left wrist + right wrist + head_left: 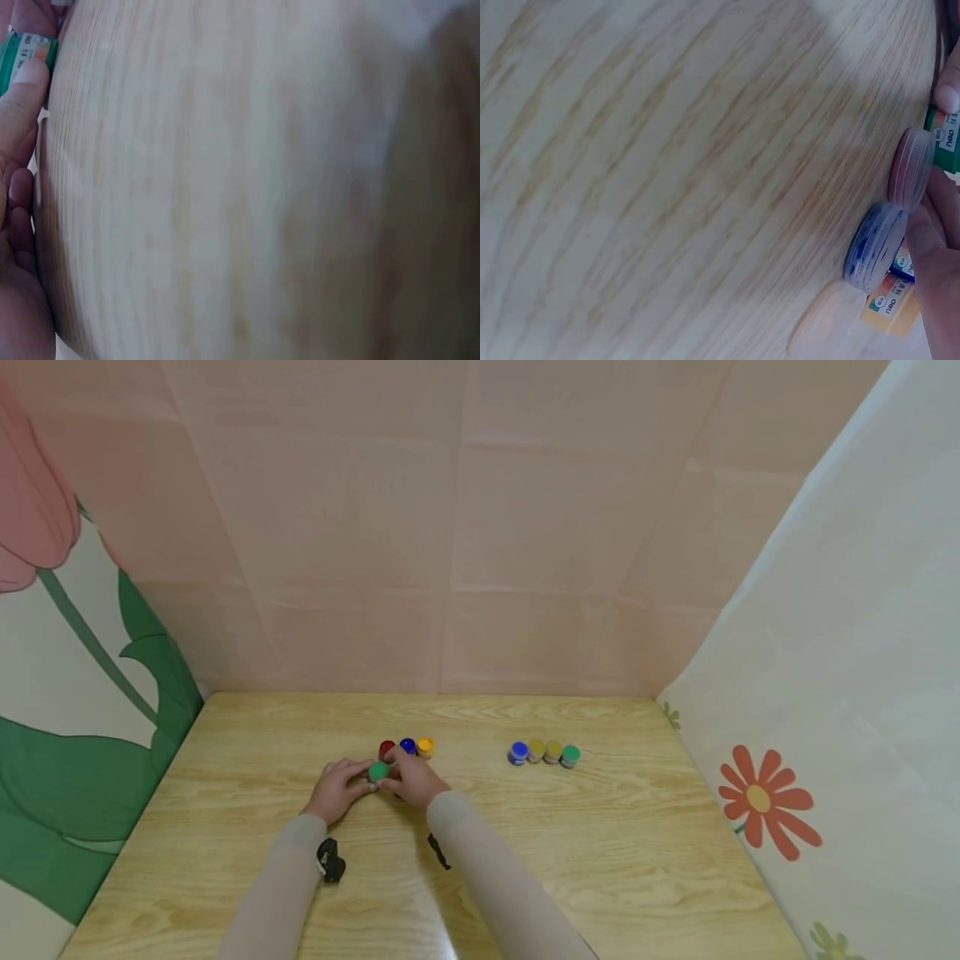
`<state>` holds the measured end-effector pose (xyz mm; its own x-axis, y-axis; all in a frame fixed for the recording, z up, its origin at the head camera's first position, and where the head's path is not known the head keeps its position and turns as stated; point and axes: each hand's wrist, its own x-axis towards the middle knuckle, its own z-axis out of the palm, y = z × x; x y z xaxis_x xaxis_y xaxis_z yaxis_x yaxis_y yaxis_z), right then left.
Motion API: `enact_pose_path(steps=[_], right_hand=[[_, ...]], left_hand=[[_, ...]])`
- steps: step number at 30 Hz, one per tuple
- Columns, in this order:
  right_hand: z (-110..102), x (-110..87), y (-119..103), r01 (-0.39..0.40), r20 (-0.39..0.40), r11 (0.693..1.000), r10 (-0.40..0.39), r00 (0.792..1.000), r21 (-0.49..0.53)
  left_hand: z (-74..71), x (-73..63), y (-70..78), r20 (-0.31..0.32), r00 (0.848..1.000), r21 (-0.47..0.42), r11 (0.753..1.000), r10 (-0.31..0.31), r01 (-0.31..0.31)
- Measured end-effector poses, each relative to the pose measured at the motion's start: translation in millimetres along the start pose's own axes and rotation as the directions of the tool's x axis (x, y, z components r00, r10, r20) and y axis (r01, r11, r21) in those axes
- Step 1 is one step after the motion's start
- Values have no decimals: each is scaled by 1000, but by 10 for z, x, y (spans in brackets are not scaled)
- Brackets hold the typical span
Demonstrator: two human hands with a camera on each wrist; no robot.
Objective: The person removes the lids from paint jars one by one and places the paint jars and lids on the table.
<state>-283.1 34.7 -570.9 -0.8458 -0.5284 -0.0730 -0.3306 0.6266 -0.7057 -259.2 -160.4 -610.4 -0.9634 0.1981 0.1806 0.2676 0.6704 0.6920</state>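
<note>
A small green paint jar (378,771) sits between my two hands, left of the table's middle. My left hand (336,789) holds it from the left; in the left wrist view the thumb (26,86) presses on its label. From the other side, my right hand (416,779) pinches the same jar with thumb and fingers. Just behind stand red (386,749), blue (407,746) and orange-yellow (425,747) paint jars, partly behind the right hand. The right wrist view shows round clear-rimmed tops, one reddish (911,169) and one blue (876,246), close to the labelled jars.
Farther right stands a row of paint jars: blue (519,752), two dull yellow (544,752) and green (570,756). All are on a wood-grain table (637,860). A pink sheet (450,527) hangs behind it, with flower-printed sheets at both sides.
</note>
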Motion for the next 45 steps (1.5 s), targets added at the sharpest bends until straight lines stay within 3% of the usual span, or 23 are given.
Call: enact_pose_path(steps=[8, 15, 24, 36, 45], right_hand=[[46, 15, 4, 6, -27, 999, -8, 1000, -43], [19, 34, 59, 45, 0, 994, -45, 999, -96], [-3, 17, 77, 32, -2, 999, -32, 999, 9], [28, 45, 99, 61, -6, 995, -61, 998, -75], [4, 29, 75, 27, 3, 1000, -27, 1000, -6]], left_hand=[[11, -15, 11, -2, 1000, -8, 1000, -2, 2], [19, -11, -5, -19, 1000, -9, 1000, 14, -14], [22, -5, 10, -24, 999, 7, 1000, 30, -30], [19, -16, -14, -17, 1000, 1, 1000, 18, -18], [12, -9, -7, -8, 1000, 7, 1000, 24, -24]])
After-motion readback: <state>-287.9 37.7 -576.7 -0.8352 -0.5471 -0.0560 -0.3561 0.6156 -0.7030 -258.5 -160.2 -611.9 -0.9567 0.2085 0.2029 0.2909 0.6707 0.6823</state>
